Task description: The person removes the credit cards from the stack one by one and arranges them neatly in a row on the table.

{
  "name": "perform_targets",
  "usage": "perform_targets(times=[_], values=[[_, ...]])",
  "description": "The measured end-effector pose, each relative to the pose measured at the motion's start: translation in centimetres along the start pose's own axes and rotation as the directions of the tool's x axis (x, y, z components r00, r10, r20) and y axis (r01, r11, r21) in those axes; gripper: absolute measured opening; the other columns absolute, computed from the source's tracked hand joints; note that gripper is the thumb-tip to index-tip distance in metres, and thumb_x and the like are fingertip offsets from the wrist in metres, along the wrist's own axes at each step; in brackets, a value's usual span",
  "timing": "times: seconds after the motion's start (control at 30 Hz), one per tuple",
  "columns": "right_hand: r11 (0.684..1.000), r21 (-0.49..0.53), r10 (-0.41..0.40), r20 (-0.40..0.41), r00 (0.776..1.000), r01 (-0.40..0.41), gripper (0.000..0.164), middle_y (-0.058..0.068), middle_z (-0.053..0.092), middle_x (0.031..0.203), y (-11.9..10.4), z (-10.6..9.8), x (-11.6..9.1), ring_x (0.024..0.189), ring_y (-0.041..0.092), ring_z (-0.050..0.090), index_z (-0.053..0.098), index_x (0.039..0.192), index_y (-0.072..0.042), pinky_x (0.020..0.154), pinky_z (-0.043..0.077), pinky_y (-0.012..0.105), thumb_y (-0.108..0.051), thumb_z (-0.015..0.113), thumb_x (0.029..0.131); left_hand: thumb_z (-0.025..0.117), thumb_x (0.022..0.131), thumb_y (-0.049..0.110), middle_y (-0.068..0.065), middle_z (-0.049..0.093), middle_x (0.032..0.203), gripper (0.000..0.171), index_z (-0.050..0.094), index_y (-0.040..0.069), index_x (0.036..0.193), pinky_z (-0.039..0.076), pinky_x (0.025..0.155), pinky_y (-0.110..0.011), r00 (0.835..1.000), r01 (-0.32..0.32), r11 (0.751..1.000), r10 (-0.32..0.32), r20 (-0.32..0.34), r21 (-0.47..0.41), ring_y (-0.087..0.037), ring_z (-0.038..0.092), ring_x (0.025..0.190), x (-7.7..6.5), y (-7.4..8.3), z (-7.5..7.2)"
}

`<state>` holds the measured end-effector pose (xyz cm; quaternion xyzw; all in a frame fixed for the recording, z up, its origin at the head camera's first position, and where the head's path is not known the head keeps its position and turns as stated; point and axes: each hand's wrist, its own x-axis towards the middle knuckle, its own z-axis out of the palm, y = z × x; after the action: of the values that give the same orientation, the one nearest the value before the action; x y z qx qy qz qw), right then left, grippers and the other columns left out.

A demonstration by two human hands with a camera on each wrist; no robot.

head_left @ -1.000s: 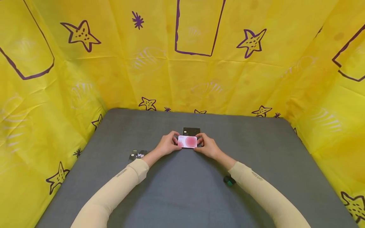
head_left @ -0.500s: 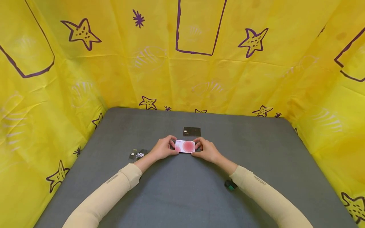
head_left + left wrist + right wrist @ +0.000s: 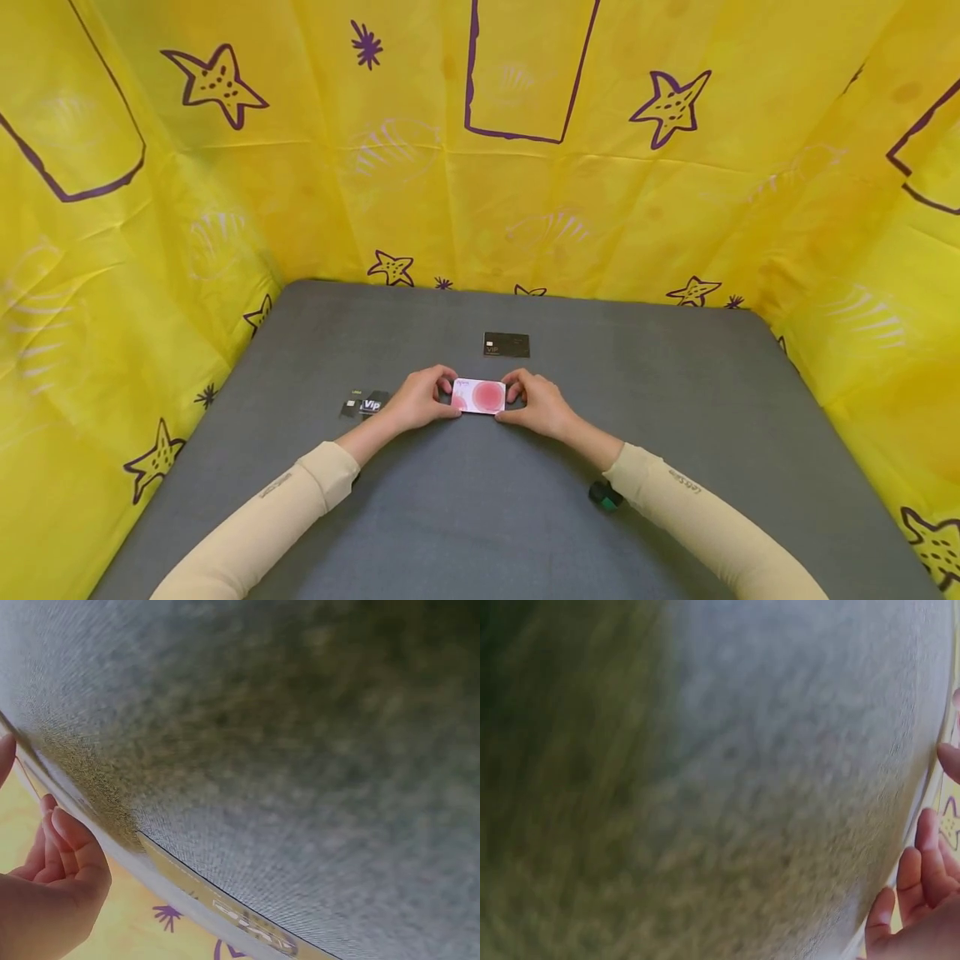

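Note:
A white card with pink circles (image 3: 478,396) is held level between both hands above the grey table. My left hand (image 3: 416,398) pinches its left end between thumb and fingers, and my right hand (image 3: 538,407) pinches the right end the same way. Just beyond it lies a black VIP card (image 3: 507,345) on the cloth. Beside the left hand are dark overlapping cards (image 3: 364,404), one lettered "Vip". The left wrist view catches the left hand (image 3: 60,885) at its lower left edge; the right wrist view has the right hand's fingers (image 3: 922,892) at its right edge.
Grey cloth covers the table (image 3: 480,517). Yellow curtains (image 3: 510,192) with starfish drawings enclose its back and sides. A small black and green object (image 3: 604,496) shows under the right forearm, at the sleeve cuff.
Both hands have drawn the pink and white card nearer to the body and slightly left. The black VIP card, partly covered before, now shows whole.

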<state>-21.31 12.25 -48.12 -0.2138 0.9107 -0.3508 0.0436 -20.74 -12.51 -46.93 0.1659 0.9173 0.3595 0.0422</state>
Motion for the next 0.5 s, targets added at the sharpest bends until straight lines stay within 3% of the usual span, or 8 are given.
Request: perform_targets(times=[0.17,0.5], values=[[0.999,-0.034,-0.038,-0.015,0.999,0.038,0.050,-0.005,0.062,0.084,-0.5,0.4,-0.3,0.075,0.011,0.047,0.062,0.110,-0.012,0.070,0.037,0.029,-0.032,0.087,0.071,0.088,0.070,0.017,-0.003,0.058,0.088,0.050,0.064,0.001,0.110,0.041,0.072,-0.032,0.999,-0.030,0.998,0.031,-0.014,0.057,-0.019,0.051,0.079,-0.6,-0.1,-0.3],[0.996,-0.048,-0.078,0.004,0.997,0.078,0.050,-0.003,0.061,0.085,-1.5,1.0,-0.4,0.076,0.011,0.045,0.062,0.108,-0.012,0.072,0.034,0.032,-0.032,0.088,0.070,0.088,0.070,0.019,-0.005,0.058,0.091,0.048,0.064,0.002,0.108,0.041,0.076,-0.035,0.998,-0.068,0.994,0.068,0.002,0.091,-0.020,0.048,0.085,-2.0,-0.5,-1.3]])
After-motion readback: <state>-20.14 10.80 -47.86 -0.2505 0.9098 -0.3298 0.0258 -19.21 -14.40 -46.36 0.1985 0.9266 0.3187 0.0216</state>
